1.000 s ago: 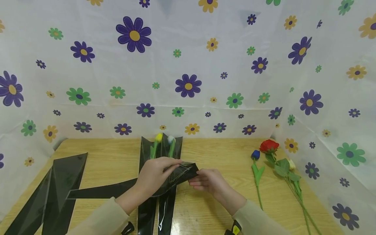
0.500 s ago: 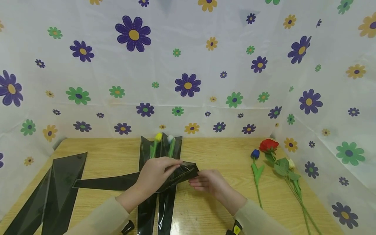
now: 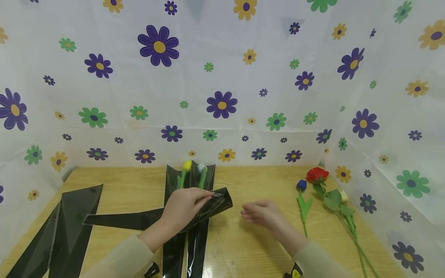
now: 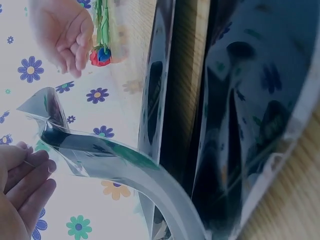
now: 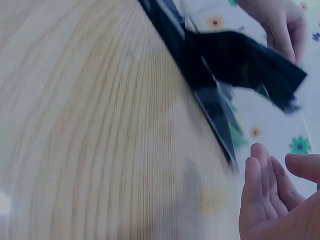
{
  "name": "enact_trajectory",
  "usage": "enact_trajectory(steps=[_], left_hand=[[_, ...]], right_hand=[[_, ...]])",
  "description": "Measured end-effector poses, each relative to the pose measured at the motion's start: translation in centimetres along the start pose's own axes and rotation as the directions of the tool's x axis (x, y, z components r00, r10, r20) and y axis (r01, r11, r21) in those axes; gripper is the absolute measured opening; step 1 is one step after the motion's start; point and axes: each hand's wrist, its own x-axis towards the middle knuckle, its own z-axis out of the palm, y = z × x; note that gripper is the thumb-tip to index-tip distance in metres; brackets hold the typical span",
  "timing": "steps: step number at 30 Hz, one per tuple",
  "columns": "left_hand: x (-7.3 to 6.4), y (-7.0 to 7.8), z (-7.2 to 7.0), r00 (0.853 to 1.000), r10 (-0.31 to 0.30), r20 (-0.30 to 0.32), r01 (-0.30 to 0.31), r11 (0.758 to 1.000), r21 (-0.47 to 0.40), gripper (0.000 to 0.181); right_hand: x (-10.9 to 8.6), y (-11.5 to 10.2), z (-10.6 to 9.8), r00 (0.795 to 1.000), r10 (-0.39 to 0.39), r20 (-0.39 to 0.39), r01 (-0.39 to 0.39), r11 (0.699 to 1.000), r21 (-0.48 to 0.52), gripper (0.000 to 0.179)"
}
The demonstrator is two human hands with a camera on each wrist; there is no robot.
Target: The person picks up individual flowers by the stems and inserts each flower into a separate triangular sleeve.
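Observation:
My left hand [image 3: 184,204] pinches a long black plastic flower sleeve [image 3: 125,221] near its wide end, holding it crosswise above the table. The sleeve's wide mouth [image 4: 47,102] sticks out past my fingers, and its narrow tail points left. My right hand [image 3: 264,216] is apart from the sleeve, to its right, fingers extended and holding nothing. Beneath the held sleeve lie two black sleeves [image 3: 196,251] side by side, one with a yellow tulip [image 3: 187,166] and one with a pale tulip [image 3: 202,168] at the top. My left hand and forearm hide their middle.
More black sleeves [image 3: 74,216] lie at the table's left. On the right are a blue tulip [image 3: 301,185], a red rose [image 3: 317,175] and a whitish bloom [image 3: 344,197] on long stems. A black-and-yellow object [image 3: 295,272] shows by the right sleeve cuff. Flower-printed cloth [image 3: 222,77] stands behind.
My right hand has let go of the sleeve's wide end and moved off to the right. The sleeve's mouth now stands wider and tilts up; my left hand keeps its pinch.

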Motion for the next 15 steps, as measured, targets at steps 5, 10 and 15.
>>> enact_trajectory(steps=[5, 10, 15], left_hand=[[0.0, -0.1, 0.3, 1.000, -0.007, 0.014, 0.007, 1.000, -0.008, 0.015], [0.2, -0.3, 0.4, 1.000, -0.001, 0.024, 0.000, 1.000, 0.005, 0.015], [0.2, -0.4, 0.5, 0.999, 0.000, 0.042, -0.001, 1.000, 0.011, 0.014]], right_hand=[[-1.0, 0.4, -3.1, 0.996, -0.002, -0.091, -0.001, 0.999, -0.035, 0.046], [-1.7, 1.0, -6.6, 0.979, 0.008, -0.204, -0.008, 1.000, -0.002, 0.042], [-2.7, 1.3, -9.9, 0.960, 0.024, -0.280, -0.030, 0.999, -0.016, 0.043]])
